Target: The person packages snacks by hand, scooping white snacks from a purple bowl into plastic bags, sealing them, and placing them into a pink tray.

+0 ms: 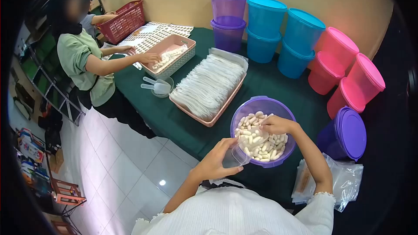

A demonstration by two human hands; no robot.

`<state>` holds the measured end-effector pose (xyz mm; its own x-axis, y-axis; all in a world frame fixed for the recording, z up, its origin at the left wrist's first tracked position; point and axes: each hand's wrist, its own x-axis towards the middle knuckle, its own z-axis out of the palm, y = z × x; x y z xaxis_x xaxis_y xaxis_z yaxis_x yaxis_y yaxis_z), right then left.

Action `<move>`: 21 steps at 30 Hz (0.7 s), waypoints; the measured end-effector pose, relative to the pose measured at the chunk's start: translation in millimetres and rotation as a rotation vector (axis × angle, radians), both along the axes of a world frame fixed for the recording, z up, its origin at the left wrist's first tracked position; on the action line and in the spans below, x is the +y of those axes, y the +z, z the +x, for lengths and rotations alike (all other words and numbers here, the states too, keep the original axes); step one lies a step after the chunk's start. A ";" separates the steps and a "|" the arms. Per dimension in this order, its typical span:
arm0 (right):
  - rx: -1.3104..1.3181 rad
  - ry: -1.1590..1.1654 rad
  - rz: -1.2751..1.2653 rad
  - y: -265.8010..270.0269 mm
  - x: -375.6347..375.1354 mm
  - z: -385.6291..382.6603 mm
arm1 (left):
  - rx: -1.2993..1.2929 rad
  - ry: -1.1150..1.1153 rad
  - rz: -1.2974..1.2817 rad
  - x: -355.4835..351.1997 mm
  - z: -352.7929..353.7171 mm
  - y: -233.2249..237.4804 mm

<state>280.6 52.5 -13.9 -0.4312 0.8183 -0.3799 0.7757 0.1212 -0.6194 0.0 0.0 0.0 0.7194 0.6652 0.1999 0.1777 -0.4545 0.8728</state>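
Left hand [217, 161] grips a clear plastic bag [238, 156] at the rim of the purple bucket [262, 103] on the bench [196, 137]. Right hand [277, 125] bends over the white pieces [269, 151] inside; its grip can't be told. Holding the bag's mouth wide, close above the bucket, should limit spills; light fingers should limit breakage.

2 forearms [310, 152] reach forward, left hand [216, 160] cupped, thumb extended, right hand's [276, 125] fingers lowered.
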 end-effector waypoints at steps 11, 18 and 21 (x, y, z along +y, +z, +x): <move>0.122 -0.177 0.066 56.1 -17.7 4.2 | -0.120 0.141 0.095 1.5 0.2 8.1; 0.086 -0.066 0.193 81.6 -30.7 13.9 | -0.028 0.239 0.140 2.0 8.1 3.9; 0.106 -0.014 0.224 84.6 -35.1 11.0 | 0.027 0.262 0.177 1.6 13.5 5.2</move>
<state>291.7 17.3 70.7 -0.4468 0.8834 -0.1415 0.7102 0.2540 -0.6566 13.5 1.6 5.2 0.5345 0.7853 0.3125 0.3306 -0.5345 0.7778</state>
